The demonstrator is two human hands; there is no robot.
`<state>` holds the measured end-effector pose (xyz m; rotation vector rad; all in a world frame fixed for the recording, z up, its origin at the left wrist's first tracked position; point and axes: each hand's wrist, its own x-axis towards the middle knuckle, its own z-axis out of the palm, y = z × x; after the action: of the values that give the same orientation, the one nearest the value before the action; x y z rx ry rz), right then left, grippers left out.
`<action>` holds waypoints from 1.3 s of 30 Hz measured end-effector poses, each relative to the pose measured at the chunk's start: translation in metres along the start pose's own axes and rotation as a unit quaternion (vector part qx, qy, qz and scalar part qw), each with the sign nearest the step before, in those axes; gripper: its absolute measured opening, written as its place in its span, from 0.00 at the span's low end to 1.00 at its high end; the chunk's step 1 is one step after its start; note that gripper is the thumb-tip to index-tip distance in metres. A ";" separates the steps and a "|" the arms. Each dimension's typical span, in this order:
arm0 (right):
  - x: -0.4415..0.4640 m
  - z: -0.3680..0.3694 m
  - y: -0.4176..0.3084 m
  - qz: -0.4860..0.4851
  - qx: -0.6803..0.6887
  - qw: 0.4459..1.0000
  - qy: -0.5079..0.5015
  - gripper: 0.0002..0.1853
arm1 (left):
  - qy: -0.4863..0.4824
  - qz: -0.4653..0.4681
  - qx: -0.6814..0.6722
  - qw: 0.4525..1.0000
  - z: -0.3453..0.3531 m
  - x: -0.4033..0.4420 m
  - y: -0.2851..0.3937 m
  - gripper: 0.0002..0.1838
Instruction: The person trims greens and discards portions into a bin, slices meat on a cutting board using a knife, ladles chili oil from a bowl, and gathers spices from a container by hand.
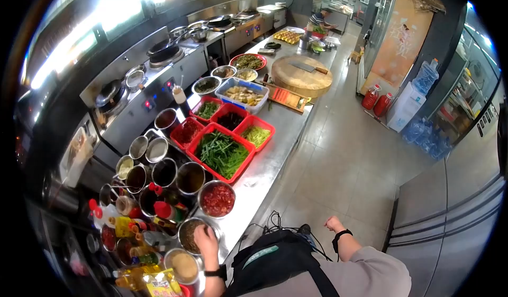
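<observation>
My left hand [205, 239] reaches over a metal bowl of brown, grainy seasoning [189, 235], its fingers bent down at the contents; the fingertips are hidden. A bowl of chopped red chili [217, 199] sits just beyond it, and a bowl of pale powder [182, 266] is on the near side. My right hand [333, 223] hangs over the floor, away from the counter, with its fingers curled in and nothing visible in them. Both wrists wear black bands. Red baskets of green vegetables [222, 153] stand farther along the steel counter.
Sauce pots [163, 171] and bottles [127, 225] crowd the left. Farther off are a round chopping board [301, 76] with a cleaver [302, 66], and a person [320, 20] at the far end. Stoves [164, 59] line the left wall; a steel cabinet [423, 196] stands right.
</observation>
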<state>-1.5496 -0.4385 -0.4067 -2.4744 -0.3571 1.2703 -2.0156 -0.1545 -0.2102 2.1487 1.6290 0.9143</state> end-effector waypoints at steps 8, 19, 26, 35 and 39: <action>0.040 0.014 0.026 -0.209 -0.355 0.908 0.077 0.08 | 0.003 -0.019 0.017 1.000 0.004 0.001 -0.004 0.14; 0.023 0.010 0.012 -0.218 -0.238 0.946 0.019 0.03 | 0.003 -0.028 0.023 0.999 0.006 0.001 -0.001 0.14; 0.028 0.014 0.017 -0.278 -0.284 0.918 0.012 0.03 | 0.007 -0.019 0.026 0.999 0.004 0.001 0.002 0.13; 0.020 0.016 0.011 -0.159 -0.198 0.967 -0.006 0.05 | 0.009 -0.010 0.030 0.999 0.007 0.002 0.000 0.11; 0.018 0.011 0.007 -0.163 -0.152 0.975 -0.005 0.03 | 0.012 0.023 0.027 0.999 0.006 0.006 0.002 0.09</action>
<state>-1.5483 -0.4359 -0.4287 -2.5094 -0.9813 1.1592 -2.0097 -0.1489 -0.2116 2.2292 1.6395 0.9217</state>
